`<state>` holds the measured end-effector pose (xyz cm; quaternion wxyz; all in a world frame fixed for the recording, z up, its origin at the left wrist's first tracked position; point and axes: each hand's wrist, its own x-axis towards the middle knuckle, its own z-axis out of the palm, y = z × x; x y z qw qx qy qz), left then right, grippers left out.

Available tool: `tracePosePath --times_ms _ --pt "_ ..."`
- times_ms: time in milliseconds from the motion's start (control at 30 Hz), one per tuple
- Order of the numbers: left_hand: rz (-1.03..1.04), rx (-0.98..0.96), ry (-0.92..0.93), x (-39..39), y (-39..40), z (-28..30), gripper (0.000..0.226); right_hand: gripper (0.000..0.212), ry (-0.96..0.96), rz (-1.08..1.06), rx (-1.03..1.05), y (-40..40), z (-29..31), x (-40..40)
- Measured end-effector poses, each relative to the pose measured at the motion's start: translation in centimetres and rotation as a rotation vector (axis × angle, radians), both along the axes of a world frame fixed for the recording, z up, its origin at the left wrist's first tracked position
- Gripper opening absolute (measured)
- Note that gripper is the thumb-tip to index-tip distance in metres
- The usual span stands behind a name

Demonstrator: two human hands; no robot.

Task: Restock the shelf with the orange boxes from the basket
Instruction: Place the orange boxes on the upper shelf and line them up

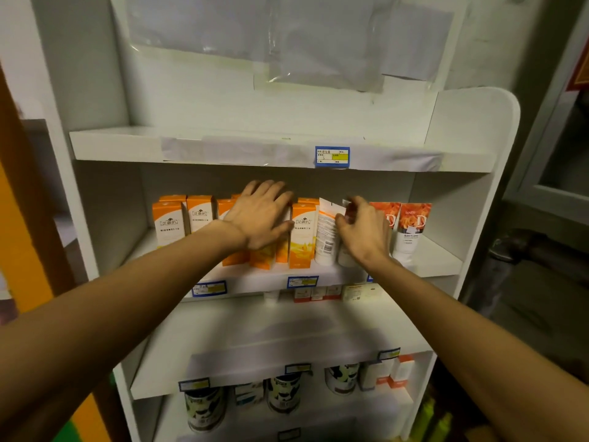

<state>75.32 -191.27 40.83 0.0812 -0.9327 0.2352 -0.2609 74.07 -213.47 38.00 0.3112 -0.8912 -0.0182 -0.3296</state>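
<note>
Several orange and white boxes (301,239) stand upright in rows on the middle shelf (338,275) of a white display unit. My left hand (263,215) lies flat, fingers spread, over the tops and fronts of the boxes in the middle of the row. My right hand (363,231) is curled around a white tube (345,250) just right of the boxes. Another white tube (326,234) leans between the last orange box and that hand. The basket is out of view.
Two tubes with orange flower print (411,231) stand at the right end of the middle shelf. The top shelf (223,148) carries a blue price tag (332,157). Lower shelves hold small boxes (314,293) and dark cans (283,393).
</note>
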Motion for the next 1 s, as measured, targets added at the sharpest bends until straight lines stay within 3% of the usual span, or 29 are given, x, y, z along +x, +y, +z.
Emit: tracePosePath --times_ms 267,567,800,1000 --pt "0.061 -0.011 -0.015 -1.5 4.0 1.3 0.065 0.039 -0.18 0.022 -0.046 1.9 1.0 -2.1" --pt "0.192 -0.028 -0.014 -3.5 11.5 2.3 0.064 0.032 -0.057 0.253 -0.041 9.6 2.5 -3.3" --pt "0.212 -0.06 0.069 -4.0 16.1 3.1 0.06 0.038 -0.086 0.251 -0.6 15.9 3.8 -2.0" --pt "0.297 -0.123 0.297 -2.8 18.5 3.0 0.085 0.061 0.027 0.32 -0.684 19.7 5.3 0.0"
